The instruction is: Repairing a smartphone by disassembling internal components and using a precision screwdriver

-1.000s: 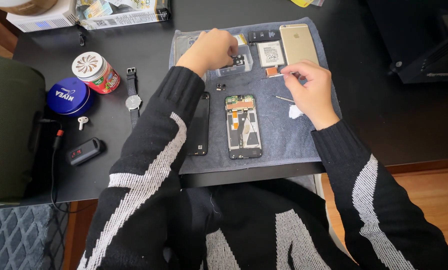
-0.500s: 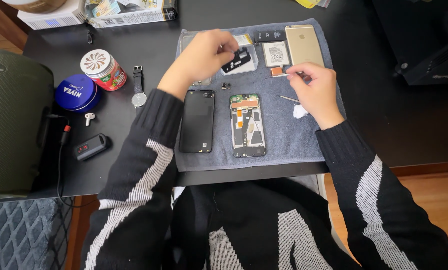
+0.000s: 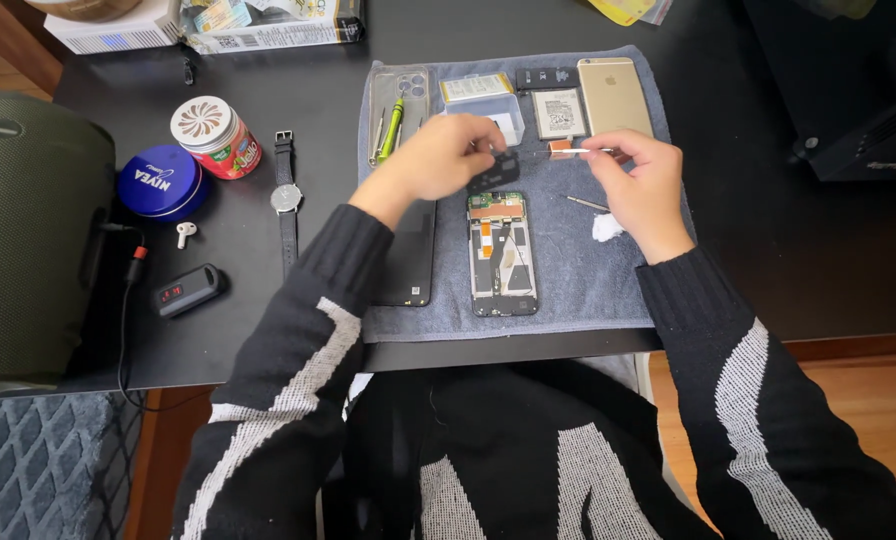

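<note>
My left hand [image 3: 438, 160] pinches a small black phone part [image 3: 495, 170] just above the opened phone frame [image 3: 502, 253], which lies face up on a grey towel [image 3: 588, 290]. My right hand [image 3: 643, 185] holds thin metal tweezers [image 3: 578, 151] pointing left toward that part. A black phone screen panel [image 3: 408, 260] lies left of the frame, partly under my left forearm. A gold phone [image 3: 614, 95], a battery [image 3: 558, 112] and a small clear box [image 3: 488, 105] sit at the towel's far side.
On the black desk to the left stand a blue tin [image 3: 158, 182], a small jar [image 3: 213, 135], a wristwatch [image 3: 286, 195], an earbud [image 3: 185, 233] and a black key fob [image 3: 188, 290]. A green bag [image 3: 28, 230] fills the left edge. A clear phone case [image 3: 396, 100] holds a green screwdriver [image 3: 392, 128].
My left hand has drawn back from the towel's far edge toward the phone frame, carrying the black part. My right hand has shifted slightly with the tweezers. The screen panel is uncovered.
</note>
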